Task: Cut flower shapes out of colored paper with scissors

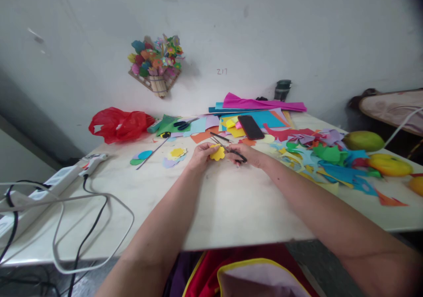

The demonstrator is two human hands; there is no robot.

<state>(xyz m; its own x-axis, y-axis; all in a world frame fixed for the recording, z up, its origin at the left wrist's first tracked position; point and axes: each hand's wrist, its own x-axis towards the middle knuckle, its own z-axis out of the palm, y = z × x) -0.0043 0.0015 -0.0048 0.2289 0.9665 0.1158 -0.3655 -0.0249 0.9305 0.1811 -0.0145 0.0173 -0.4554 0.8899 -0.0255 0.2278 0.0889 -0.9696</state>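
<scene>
Between the fingers of my left hand (pixel 200 156) is a yellow paper flower (pixel 217 153) with a scalloped edge. My right hand (pixel 246 154) grips a pair of black-handled scissors (pixel 238 155), whose blades reach toward the flower's upper edge. Whether the blades touch the paper I cannot tell. Left of my hands lie a yellow and cream paper flower (pixel 178 152) and a lilac cutout (pixel 170 162) partly under it. Farther left, blue (pixel 145 154) and green paper circles lie by a thin purple strip (pixel 152 153). A dark pen (pixel 220 136) lies just beyond my fingers.
A phone (pixel 250 127) rests among coloured sheets (pixel 267 119) at the back. Paper scraps (pixel 330 155) and mangoes (pixel 390 164) cover the right side. At left are a red plastic bag (pixel 120 124), spare scissors (pixel 181 124), a power strip (pixel 54 183) and looping cables.
</scene>
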